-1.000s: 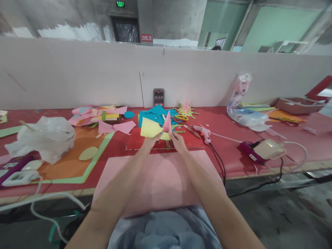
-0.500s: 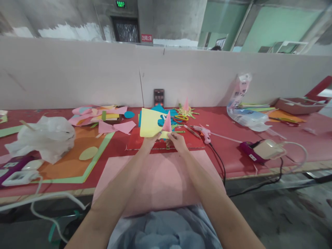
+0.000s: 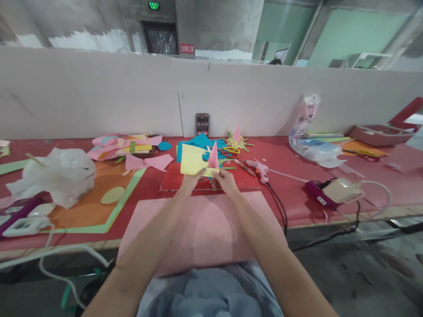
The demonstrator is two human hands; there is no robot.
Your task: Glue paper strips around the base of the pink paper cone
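Both hands hold a piece of yellow paper (image 3: 192, 159) with a cut-out in its edge, over a red board (image 3: 172, 179). My left hand (image 3: 194, 177) pinches its lower edge. At the narrow right end, my right hand (image 3: 225, 178) has its fingers closed on the same paper. A pink paper cone (image 3: 213, 156) stands upright between the hands, just above the yellow strip; whether it is attached I cannot tell. Behind lie blue paper (image 3: 201, 141) and scissors with yellow and red handles (image 3: 230, 152). A second pink cone (image 3: 237, 133) sits on a yellow-green paper fringe.
To the right lie a pink glue gun (image 3: 262, 171) with a black cord and a purple power strip (image 3: 322, 193). On the left are paper scraps (image 3: 158, 162), a crumpled white plastic bag (image 3: 62, 174) and orange paper (image 3: 89, 207). Pink paper (image 3: 208, 233) covers the table's front edge.
The yellow paper has tilted, its upper left corner now lower and slightly further right. Both hands stay in nearly the same place, still gripping it.
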